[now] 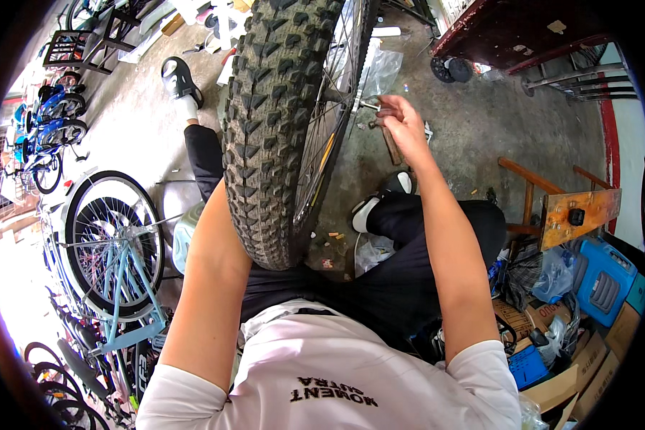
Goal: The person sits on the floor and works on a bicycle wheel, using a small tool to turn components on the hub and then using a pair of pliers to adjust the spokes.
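A bicycle wheel with a knobby, muddy tyre [269, 136] stands upright between my legs. Its spokes [335, 64] and hub [335, 95] face to the right. My right hand [403, 129] is at the hub's right side, fingers bent and closed around the metal axle end [369, 105] that sticks out there. My left forearm [211, 265] reaches up along the tyre's left side; the tyre hides the left hand. Below my right hand, a hammer-like tool with a brown handle [392, 145] lies on the floor, partly covered by the hand.
A light-blue bicycle [122, 287] with its wheel up stands at left, small blue bikes [50, 129] beyond. On the right are a wooden stool [577, 215], a blue plastic case [600, 279] and cardboard boxes [588, 373]. A dark red table [516, 32] stands far right.
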`<control>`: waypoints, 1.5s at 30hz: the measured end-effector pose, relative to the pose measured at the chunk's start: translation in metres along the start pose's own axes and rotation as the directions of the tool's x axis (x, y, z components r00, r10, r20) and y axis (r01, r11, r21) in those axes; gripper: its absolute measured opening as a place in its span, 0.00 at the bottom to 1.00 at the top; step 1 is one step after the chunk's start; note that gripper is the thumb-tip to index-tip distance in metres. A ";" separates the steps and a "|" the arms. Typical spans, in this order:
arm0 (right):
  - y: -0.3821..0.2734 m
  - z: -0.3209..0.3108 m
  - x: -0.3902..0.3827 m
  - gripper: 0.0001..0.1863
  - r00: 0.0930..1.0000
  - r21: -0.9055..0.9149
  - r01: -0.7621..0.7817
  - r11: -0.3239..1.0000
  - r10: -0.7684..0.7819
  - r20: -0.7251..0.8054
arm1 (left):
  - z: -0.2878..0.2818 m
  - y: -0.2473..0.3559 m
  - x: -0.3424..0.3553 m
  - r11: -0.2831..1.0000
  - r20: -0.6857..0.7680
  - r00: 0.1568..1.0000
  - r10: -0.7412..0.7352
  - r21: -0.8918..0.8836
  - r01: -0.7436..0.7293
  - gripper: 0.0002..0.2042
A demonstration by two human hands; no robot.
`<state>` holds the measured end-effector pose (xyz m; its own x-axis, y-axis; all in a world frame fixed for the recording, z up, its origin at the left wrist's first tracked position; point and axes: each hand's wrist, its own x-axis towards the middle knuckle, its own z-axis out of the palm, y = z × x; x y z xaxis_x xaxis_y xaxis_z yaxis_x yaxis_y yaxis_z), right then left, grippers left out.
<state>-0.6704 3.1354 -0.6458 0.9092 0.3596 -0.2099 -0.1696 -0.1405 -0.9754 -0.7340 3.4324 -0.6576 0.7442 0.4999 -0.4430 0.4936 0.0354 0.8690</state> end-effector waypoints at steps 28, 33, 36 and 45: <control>-0.014 0.010 -0.005 0.10 0.958 -0.371 0.252 0.894 -0.284 -0.034 | 0.006 0.004 0.007 1.000 0.014 1.000 -0.001 0.024 0.001 0.13; -0.004 0.011 0.000 0.12 0.984 -0.314 0.149 0.938 -0.173 -0.051 | 0.003 -0.001 0.013 1.000 0.011 1.000 0.002 0.022 -0.002 0.14; -0.008 0.014 0.003 0.15 0.998 -0.243 0.049 0.969 -0.057 -0.023 | -0.001 -0.006 0.017 1.000 0.007 1.000 0.007 0.020 -0.007 0.14; -0.021 0.005 -0.007 0.13 0.942 -0.522 0.330 0.787 -0.309 0.130 | -0.011 0.028 -0.011 0.835 0.209 0.934 0.289 0.423 -0.352 0.15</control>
<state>-0.6751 3.1407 -0.6246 0.8597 0.5019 0.0946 0.3647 -0.4736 -0.8017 -0.7332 3.4372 -0.6255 0.9318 0.2968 -0.2090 0.3401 -0.5127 0.7883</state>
